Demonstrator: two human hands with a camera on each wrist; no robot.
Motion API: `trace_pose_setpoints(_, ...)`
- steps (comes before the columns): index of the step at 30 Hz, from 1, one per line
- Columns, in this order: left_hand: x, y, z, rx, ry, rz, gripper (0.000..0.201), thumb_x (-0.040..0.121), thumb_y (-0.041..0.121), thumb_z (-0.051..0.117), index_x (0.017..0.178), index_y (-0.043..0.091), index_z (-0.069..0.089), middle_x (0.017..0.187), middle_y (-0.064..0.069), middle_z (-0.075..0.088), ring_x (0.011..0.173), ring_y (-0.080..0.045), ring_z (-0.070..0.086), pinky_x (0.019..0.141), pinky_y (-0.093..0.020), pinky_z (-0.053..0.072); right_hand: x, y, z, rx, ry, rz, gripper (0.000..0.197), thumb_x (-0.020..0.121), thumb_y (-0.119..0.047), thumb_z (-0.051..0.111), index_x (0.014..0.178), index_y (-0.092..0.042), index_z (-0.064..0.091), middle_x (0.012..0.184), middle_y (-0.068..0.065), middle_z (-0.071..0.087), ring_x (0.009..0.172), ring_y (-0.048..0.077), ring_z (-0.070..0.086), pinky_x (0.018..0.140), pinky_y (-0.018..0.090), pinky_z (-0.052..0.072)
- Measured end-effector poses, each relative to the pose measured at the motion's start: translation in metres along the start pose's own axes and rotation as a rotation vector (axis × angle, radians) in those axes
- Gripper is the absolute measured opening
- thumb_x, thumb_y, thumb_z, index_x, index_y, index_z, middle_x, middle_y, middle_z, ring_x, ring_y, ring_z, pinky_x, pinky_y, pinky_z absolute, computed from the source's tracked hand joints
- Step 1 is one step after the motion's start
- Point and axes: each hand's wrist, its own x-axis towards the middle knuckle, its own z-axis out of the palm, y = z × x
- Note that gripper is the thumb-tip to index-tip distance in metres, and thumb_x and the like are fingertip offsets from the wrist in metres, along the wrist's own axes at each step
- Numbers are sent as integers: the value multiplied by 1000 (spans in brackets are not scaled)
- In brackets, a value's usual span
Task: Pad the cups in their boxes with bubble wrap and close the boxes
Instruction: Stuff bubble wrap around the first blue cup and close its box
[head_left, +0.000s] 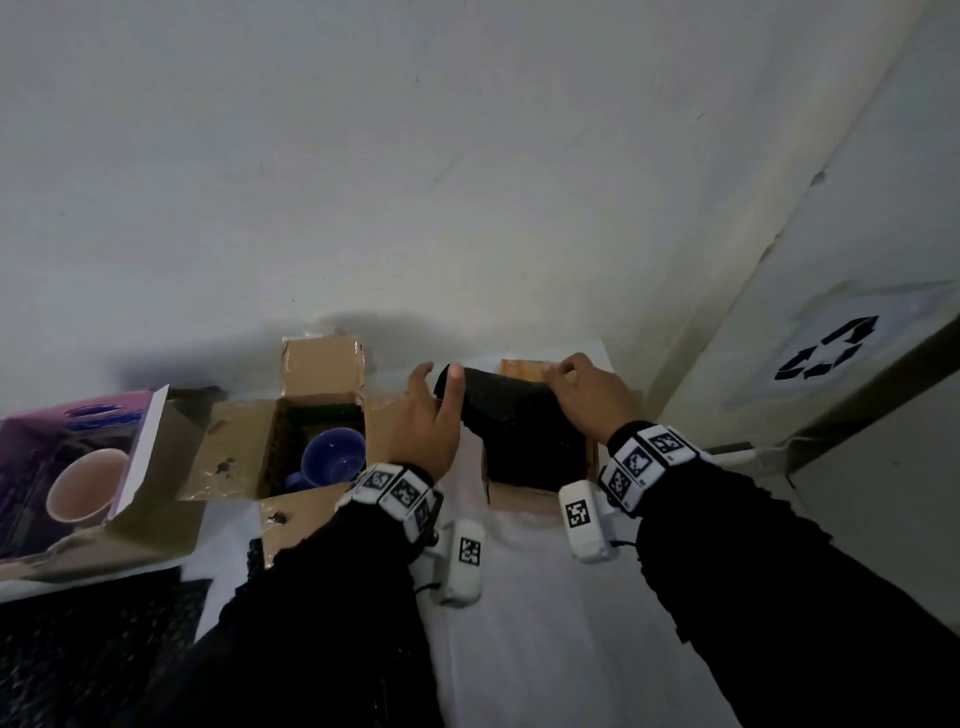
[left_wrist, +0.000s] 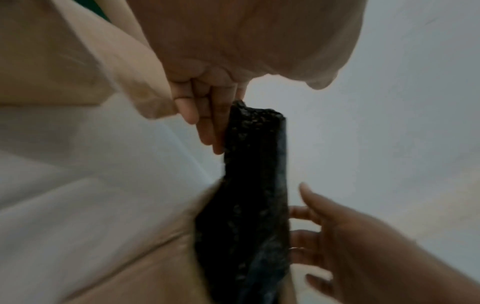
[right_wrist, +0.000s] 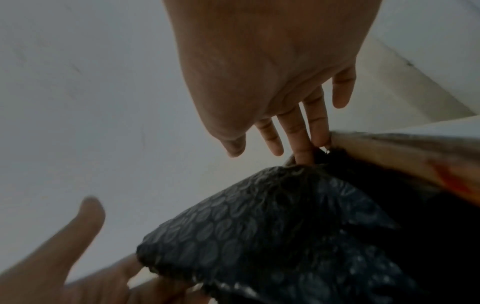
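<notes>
A black bubble wrap sheet (head_left: 511, 415) arches over the open right-hand cardboard box (head_left: 524, 500), hiding its inside. My left hand (head_left: 439, 373) rests against the sheet's raised left end, fingers (left_wrist: 206, 127) straight along it and thumb spread apart. My right hand (head_left: 565, 370) presses the sheet's far right corner down beside the box's far flap (right_wrist: 402, 148), its straight fingertips (right_wrist: 303, 152) tucked into the bubble wrap (right_wrist: 272, 236). A blue cup (head_left: 332, 457) lies in the open middle box (head_left: 244, 447).
A purple carton (head_left: 78, 457) picturing a pink cup lies at the far left on a white-covered table (head_left: 545, 649). More black bubble wrap (head_left: 78, 649) lies at the lower left. A wall stands close behind, and a panel with a recycling sign (head_left: 826, 348) is on the right.
</notes>
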Motion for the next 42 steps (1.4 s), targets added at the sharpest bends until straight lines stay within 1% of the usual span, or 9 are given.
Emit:
trace_pose_setpoints(4, 17, 33, 7, -444, -126, -164, 61, 82, 77, 41, 118, 29, 55, 107, -1, 64, 102, -21, 61, 95, -46, 48, -2, -3, 13, 178, 14, -59, 24, 85, -41, 59, 107, -36, 52, 100, -3, 67, 101, 25, 61, 96, 46, 44)
trace_pose_setpoints(7, 25, 39, 11, -584, -78, -131, 15, 82, 22, 73, 93, 21, 62, 94, 0, 72, 93, -15, 67, 94, -43, 51, -8, -1, 18, 473, 149, -160, 21, 82, -31, 69, 99, -28, 56, 94, -1, 64, 87, 17, 62, 81, 36, 52)
trace_pose_setpoints(13, 26, 45, 10, -853, -340, 102, 36, 76, -27, 47, 81, 7, 55, 97, -13, 72, 101, -28, 67, 86, -36, 53, -8, -2, -6, 374, 9, 9, 66, 93, -69, 26, 114, -17, 61, 101, -2, 58, 95, 19, 54, 83, 32, 40)
trace_pose_setpoints(18, 29, 41, 8, -676, -261, 121, 25, 78, -3, 72, 94, 13, 61, 109, 0, 67, 101, -13, 65, 88, -32, 54, -7, -3, -2, 733, 31, 22, 35, 88, -45, 65, 79, -12, 65, 82, 2, 68, 82, 20, 65, 72, 31, 49)
trace_pose_setpoints(21, 31, 33, 10, -475, -39, -9, 67, 68, 30, 86, 123, 29, 48, 121, 4, 52, 98, -10, 61, 78, -26, 55, -10, 1, 2, 858, 260, 15, 22, 83, -22, 74, 93, -9, 59, 86, 3, 67, 82, 21, 65, 73, 34, 54)
trace_pose_setpoints(27, 24, 23, 24, -297, -88, 170, 70, 74, 11, 80, 129, 38, 46, 126, 1, 43, 90, -4, 63, 70, -14, 54, -27, 16, 12, 609, 432, -190, 61, 79, -5, 71, 126, -24, 36, 99, -4, 57, 88, 17, 59, 75, 27, 48)
trace_pose_setpoints(30, 21, 21, 32, -113, -175, 245, 62, 73, 0, 73, 124, 32, 57, 122, -2, 50, 81, -10, 65, 80, -29, 57, -26, 23, 18, 398, 356, -254, 64, 78, -1, 66, 129, -28, 40, 107, -2, 59, 95, 18, 58, 81, 30, 49)
trace_pose_setpoints(36, 15, 16, 37, 684, -357, 550, 55, 83, 40, 61, 135, 28, 49, 130, 4, 53, 116, -25, 40, 94, -37, 36, -24, 34, 26, -193, 311, -331, 45, 73, -12, 71, 116, -22, 62, 122, 8, 53, 112, 31, 44, 93, 46, 43)
trace_pose_setpoints(42, 9, 10, 40, 965, -305, 618, 52, 84, 51, 46, 130, 24, 48, 125, 3, 57, 120, -29, 36, 96, -46, 24, -25, 35, 30, -525, 369, -547, 39, 66, -15, 68, 105, -19, 65, 97, 1, 69, 98, 27, 58, 88, 41, 29)
